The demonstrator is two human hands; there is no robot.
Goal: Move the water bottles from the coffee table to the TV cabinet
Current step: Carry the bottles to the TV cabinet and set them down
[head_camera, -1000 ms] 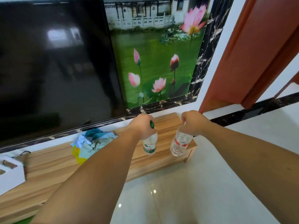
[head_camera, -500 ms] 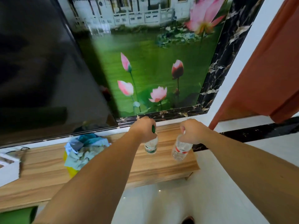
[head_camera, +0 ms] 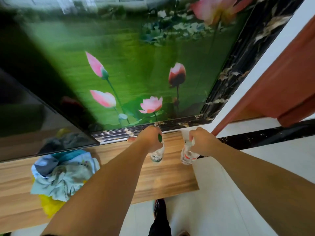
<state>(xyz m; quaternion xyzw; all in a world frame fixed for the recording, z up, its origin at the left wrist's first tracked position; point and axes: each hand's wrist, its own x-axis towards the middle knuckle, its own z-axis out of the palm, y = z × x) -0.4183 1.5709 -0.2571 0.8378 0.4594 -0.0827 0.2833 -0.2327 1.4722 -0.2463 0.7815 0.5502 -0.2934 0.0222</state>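
My left hand (head_camera: 150,139) grips the neck of a clear water bottle with a green cap and green label (head_camera: 157,155), held upright over the right end of the wooden TV cabinet (head_camera: 170,183). My right hand (head_camera: 202,143) holds a second clear bottle with a red label (head_camera: 187,155) by its top, hanging near the cabinet's right edge. Whether either bottle touches the cabinet top I cannot tell.
A pile of blue and grey cloths (head_camera: 63,171) on something yellow lies on the cabinet to the left. The dark TV screen (head_camera: 34,116) and a lotus mural (head_camera: 136,74) rise behind. White floor tiles (head_camera: 221,210) and an orange-brown door frame (head_camera: 281,82) are at right.
I have moved closer to the cabinet and both bottles have travelled forward over its right end; the view now looks more steeply down, with my leg and shoe showing below.
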